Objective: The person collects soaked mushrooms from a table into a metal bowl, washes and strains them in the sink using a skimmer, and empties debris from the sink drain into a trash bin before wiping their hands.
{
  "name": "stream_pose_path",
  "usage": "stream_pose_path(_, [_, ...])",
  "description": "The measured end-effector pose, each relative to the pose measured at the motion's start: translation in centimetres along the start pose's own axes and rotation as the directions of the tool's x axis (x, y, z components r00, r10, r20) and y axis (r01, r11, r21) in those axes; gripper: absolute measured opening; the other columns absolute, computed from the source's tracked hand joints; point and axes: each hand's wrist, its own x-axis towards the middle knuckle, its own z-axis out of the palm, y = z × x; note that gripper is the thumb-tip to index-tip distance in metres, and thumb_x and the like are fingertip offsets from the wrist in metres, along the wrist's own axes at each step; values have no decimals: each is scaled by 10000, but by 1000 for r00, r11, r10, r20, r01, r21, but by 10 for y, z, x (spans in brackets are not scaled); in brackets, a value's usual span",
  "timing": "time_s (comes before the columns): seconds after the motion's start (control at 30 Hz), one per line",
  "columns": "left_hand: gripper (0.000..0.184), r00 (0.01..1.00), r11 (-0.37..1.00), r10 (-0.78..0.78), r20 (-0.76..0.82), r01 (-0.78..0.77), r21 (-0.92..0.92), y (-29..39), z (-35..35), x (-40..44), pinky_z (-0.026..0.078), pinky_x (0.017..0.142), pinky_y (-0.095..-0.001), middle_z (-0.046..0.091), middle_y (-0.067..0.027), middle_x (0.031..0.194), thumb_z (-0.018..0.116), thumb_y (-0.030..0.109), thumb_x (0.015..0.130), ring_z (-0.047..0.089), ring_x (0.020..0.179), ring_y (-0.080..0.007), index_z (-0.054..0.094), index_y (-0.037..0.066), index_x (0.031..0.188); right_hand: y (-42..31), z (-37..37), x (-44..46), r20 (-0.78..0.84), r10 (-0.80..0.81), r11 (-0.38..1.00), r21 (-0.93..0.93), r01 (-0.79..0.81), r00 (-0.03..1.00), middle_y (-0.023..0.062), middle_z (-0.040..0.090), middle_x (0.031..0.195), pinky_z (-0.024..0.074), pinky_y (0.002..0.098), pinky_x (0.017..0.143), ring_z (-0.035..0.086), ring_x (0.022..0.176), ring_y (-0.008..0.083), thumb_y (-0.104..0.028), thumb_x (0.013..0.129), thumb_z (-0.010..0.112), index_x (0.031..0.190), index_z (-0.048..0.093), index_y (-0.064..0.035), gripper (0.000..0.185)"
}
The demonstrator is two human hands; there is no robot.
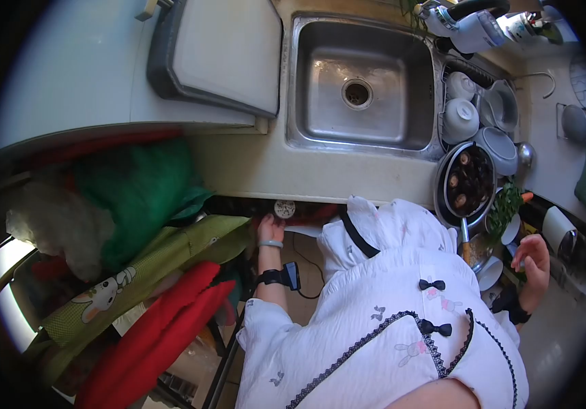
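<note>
My left hand (pixel 270 230) reaches under the front edge of the counter (pixel 347 178), its fingers at a small round patterned object (pixel 284 208); whether they grip it is too small to tell. My right hand (pixel 531 260) is raised at the right with its fingers curled, near some white bowls (pixel 489 273) and leafy greens (pixel 504 208). What it may hold is unclear. A pan (pixel 467 180) of dark mushrooms stands on the counter between the sink and the greens, its handle pointing toward my body.
The steel sink (pixel 320 82) lies ahead, with a dish rack of bowls (pixel 461 120) on its right. A white bin-like box (pixel 225 51) stands left of it. Green bags (pixel 136 184), a red cloth (pixel 153 341) and an olive cloth (pixel 150 273) hang at the left.
</note>
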Motion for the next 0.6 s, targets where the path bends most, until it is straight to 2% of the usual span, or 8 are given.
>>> stream_pose_path(0.03, [165, 985, 990, -112, -134, 98, -106, 1, 8, -2, 436, 732, -391, 547, -88, 996, 429, 68, 872, 533, 889, -225, 483, 89, 1027, 2, 0, -2, -6, -8, 1000, 0, 8, 1000, 84, 495, 923, 407, 200, 504, 547, 647, 124, -189, 816, 579, 1056, 438, 16, 346])
stream_pose_path(0.17, [191, 974, 972, -218, -66, 211, -98, 0, 6, -3, 445, 690, -430, 537, -91, 1028, 402, 85, 878, 532, 896, -248, 450, 126, 1059, 6, 1, -7, 8, 9, 1000, 19, -9, 1000, 86, 494, 919, 408, 200, 505, 548, 665, 125, -178, 820, 574, 1066, 436, 19, 344])
stream_pose_path(0.23, [169, 991, 966, -113, -76, 128, 225, 7, 14, -15, 460, 680, -429, 534, -85, 1042, 406, 103, 884, 533, 914, -238, 448, 121, 1047, 4, 6, -6, -4, 3, 1000, 19, -3, 1000, 85, 494, 917, 407, 199, 504, 548, 662, 125, -180, 819, 576, 1065, 437, 19, 346])
stream_pose_path(0.27, [169, 991, 965, -114, -73, 128, 228, 7, 10, -16, 460, 680, -429, 534, -85, 1042, 406, 103, 884, 533, 914, -238, 448, 121, 1047, 4, 7, -7, -16, -3, 1000, 14, 3, 1000, 84, 495, 915, 405, 198, 503, 548, 659, 125, -182, 818, 577, 1063, 439, 20, 347])
stream_pose_path(0.33, [194, 957, 997, 35, 287, -54, 59, 10, 0, -22, 437, 774, -394, 523, -76, 1062, 390, 106, 891, 505, 960, -221, 471, 135, 1064, 6, 5, -10, -18, -3, 1000, 15, 3, 1000, 84, 493, 919, 403, 197, 502, 547, 656, 125, -189, 817, 579, 1064, 438, 20, 353])
stream_pose_path(0.43, [185, 910, 986, 160, 383, -163, -26, 8, 1, -40, 448, 815, -402, 521, -80, 1080, 397, 113, 892, 509, 988, -230, 473, 127, 1060, 7, 5, -10, -15, -2, 1000, 11, 2, 1000, 81, 502, 891, 397, 196, 500, 545, 647, 121, -209, 817, 581, 1061, 438, 18, 362])
stream_pose_path(0.53, [177, 901, 984, 169, 400, -131, -121, 6, -10, -34, 453, 835, -447, 516, -90, 1105, 408, 117, 887, 502, 1020, -253, 473, 115, 1052, 1, 10, -9, -26, 22, 1000, -2, -22, 999, 72, 519, 813, 389, 194, 501, 541, 635, 113, -230, 816, 582, 1049, 441, 12, 365])
stream_pose_path(0.6, [183, 919, 990, 134, 371, -106, -95, 3, -14, -24, 460, 818, -456, 513, -97, 1112, 412, 115, 884, 502, 1020, -259, 474, 116, 1057, 0, 13, -7, -29, 46, 999, -13, -46, 999, 67, 526, 768, 387, 193, 502, 538, 629, 109, -239, 815, 582, 1042, 443, 9, 364])
